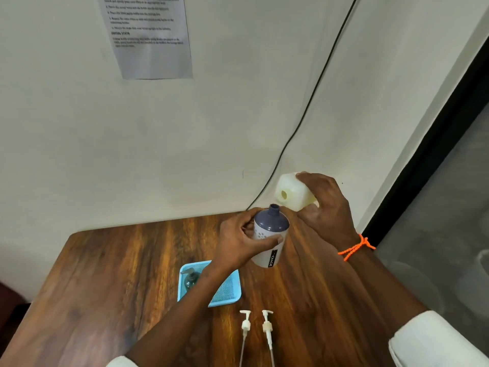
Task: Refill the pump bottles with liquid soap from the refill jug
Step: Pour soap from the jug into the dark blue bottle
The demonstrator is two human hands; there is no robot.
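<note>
Two white pump heads [245,324] [267,325] lie side by side at the table's [105,274] near edge, tubes toward you. Beyond them, a blue tray [227,292] holds one dark pump bottle [191,278], pump on. Your left hand [238,242] wraps the white, grey-shouldered bottle [270,234], uncapped, held above the far edge. Your right hand [325,207] grips the refill jug [291,193], tipped, open mouth just beside that bottle's neck; yellowish liquid inside.

Wall sheet [149,35] txt blurred — pump tubes [243,350] cut off btm.
</note>
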